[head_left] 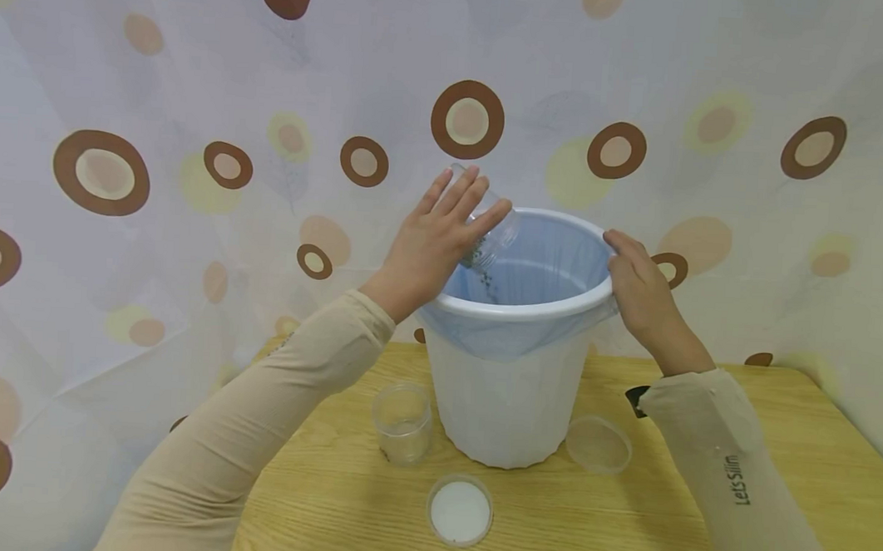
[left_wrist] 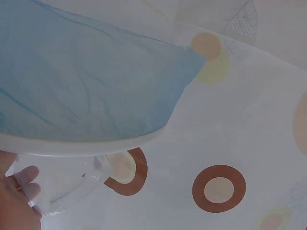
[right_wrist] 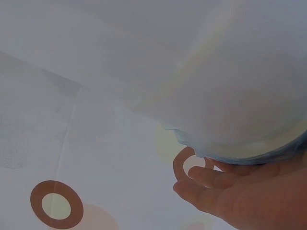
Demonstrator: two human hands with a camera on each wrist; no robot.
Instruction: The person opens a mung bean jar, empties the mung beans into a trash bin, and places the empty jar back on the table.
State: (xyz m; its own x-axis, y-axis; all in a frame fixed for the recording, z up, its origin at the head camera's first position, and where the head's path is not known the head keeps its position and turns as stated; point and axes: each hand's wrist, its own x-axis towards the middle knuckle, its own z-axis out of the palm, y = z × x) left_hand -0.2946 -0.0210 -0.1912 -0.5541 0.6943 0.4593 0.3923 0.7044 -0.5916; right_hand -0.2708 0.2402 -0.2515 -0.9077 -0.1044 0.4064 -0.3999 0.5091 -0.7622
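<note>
My left hand holds a clear plastic jar tipped over the white trash bin, its mouth low. Small dark bits fall from the jar into the bin, which is lined with a blue bag folded over the rim. In the left wrist view the fingertips lie against the jar's wall. On the bin's right side my right hand grips the rim. The right wrist view shows its fingers beside the bag's folded edge.
On the wooden table, another clear jar stands left of the bin. A clear round lid lies to the right. In front sits a round container with a white top or contents. A dotted sheet hangs behind.
</note>
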